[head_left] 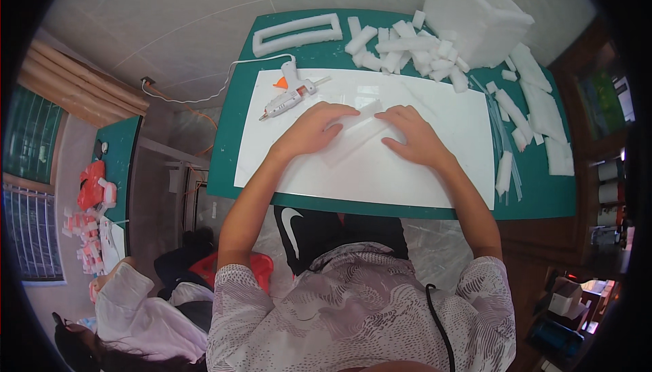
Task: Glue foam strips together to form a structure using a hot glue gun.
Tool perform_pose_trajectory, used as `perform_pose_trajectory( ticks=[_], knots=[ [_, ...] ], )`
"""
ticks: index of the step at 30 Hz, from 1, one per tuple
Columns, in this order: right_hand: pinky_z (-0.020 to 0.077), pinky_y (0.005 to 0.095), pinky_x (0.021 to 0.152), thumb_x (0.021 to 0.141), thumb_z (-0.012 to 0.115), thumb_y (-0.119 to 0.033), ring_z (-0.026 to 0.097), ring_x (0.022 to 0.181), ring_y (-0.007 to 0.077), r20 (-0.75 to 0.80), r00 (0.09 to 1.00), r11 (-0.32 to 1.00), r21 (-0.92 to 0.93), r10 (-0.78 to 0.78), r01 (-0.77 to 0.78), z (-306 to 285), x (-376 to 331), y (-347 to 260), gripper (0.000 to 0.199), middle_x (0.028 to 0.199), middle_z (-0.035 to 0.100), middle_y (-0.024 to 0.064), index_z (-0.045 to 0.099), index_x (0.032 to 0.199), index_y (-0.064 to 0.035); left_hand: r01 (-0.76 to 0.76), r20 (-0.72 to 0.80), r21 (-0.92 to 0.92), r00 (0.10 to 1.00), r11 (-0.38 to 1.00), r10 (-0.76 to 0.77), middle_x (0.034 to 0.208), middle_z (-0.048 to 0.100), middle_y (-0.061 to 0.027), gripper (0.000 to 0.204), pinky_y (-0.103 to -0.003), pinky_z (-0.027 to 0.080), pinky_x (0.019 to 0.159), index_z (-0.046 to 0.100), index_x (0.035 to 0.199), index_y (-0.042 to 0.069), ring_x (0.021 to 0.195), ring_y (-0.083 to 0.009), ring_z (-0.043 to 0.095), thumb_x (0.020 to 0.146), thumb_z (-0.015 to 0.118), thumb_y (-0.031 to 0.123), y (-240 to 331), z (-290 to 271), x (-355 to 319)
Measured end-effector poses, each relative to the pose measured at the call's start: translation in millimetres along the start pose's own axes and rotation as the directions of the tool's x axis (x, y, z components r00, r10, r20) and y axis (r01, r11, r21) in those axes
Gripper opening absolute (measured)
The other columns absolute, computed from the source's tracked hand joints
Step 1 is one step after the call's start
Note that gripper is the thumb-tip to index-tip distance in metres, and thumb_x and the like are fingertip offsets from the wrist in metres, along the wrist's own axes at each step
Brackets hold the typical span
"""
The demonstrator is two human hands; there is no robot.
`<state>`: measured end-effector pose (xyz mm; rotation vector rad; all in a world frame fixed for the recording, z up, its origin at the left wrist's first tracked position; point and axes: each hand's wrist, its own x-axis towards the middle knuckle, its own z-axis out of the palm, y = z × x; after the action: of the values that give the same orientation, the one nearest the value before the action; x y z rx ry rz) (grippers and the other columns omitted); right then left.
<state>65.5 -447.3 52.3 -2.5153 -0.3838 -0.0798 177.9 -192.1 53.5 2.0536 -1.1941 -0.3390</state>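
Note:
A thin, whitish, see-through sheet (352, 142) with a raised or folded strip across it lies on the glossy white board (421, 185). From its left side my left hand (316, 127) grips it, fingers bent over the upper end and the thumb lower down. My right hand (412, 134) holds the right side, its fingertips on the strip and its thumb apart below them. The fingertips of both hands are close together near the sheet's upper end. Beyond my left hand rests a white glue gun (288, 102) with an orange part, its nozzle pointing to the lower left.
A green table mat (227, 168) lies under the board. Along the far edge are a white foam frame (299, 31), a heap of foam pieces (414, 49) and a foam box (475, 19). Foam slabs (543, 114) and clear strips (506, 148) lie right. A cord (231, 73) crosses left; another person (142, 304) sits lower left.

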Motion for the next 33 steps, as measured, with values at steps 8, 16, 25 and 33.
perform_pose_trajectory(
  ticks=[8, 16, 25, 33],
  knots=[
    [0.049, 0.0373, 0.088, 0.082, 0.071, -0.019, 0.053, 0.108, 0.0271, -0.09, 0.993, 0.997, -0.02, -0.082, 0.08, 10, -2, 8, 0.035, 0.115, 0.059, 0.0072, 0.065, 0.115, -0.0113, 0.24, 0.114, -0.152, 0.968, 0.959, -0.224, 0.118, 0.068, -0.0119, 0.037, -0.031, 0.051, 0.089, 0.065, 0.124, 0.006, 0.095, -0.0186, 0.063, 0.087, 0.059, -0.001, -2, -14, 31],
    [0.0488, 0.0367, 0.083, 0.082, 0.073, -0.019, 0.054, 0.102, 0.0275, -0.076, 0.994, 0.996, 0.043, -0.08, 0.083, 6, -8, 11, 0.027, 0.103, 0.058, 0.0073, 0.066, 0.106, -0.0098, -0.088, -0.098, 0.412, 0.985, 0.907, 0.14, 0.127, 0.062, -0.0129, 0.041, -0.038, 0.041, 0.105, 0.061, 0.126, 0.009, 0.121, -0.029, 0.054, 0.086, 0.062, 0.002, 2, -1, 109],
    [0.0488, 0.0372, 0.083, 0.082, 0.073, -0.019, 0.055, 0.102, 0.0281, -0.085, 0.991, 0.99, 0.086, -0.101, 0.108, 10, -7, 16, 0.027, 0.102, 0.058, 0.0074, 0.066, 0.106, -0.0096, -0.003, -0.059, 0.672, 0.997, 0.74, 0.058, 0.12, 0.065, -0.0112, 0.049, -0.042, 0.043, 0.09, 0.057, 0.129, 0.011, 0.109, -0.0286, 0.058, 0.082, 0.067, 0.003, -16, -2, 154],
    [0.0479, 0.0371, 0.09, 0.082, 0.074, -0.016, 0.055, 0.106, 0.0282, -0.097, 0.992, 0.992, 0.095, -0.077, 0.086, 7, -7, 9, 0.031, 0.11, 0.06, 0.0079, 0.066, 0.111, -0.0094, -0.002, -0.334, 0.303, 0.936, 0.953, 0.109, 0.104, 0.069, -0.0114, 0.037, -0.035, 0.05, 0.081, 0.064, 0.119, 0.007, 0.093, -0.0267, 0.062, 0.084, 0.071, 0.014, 15, -28, 88]
  ],
)
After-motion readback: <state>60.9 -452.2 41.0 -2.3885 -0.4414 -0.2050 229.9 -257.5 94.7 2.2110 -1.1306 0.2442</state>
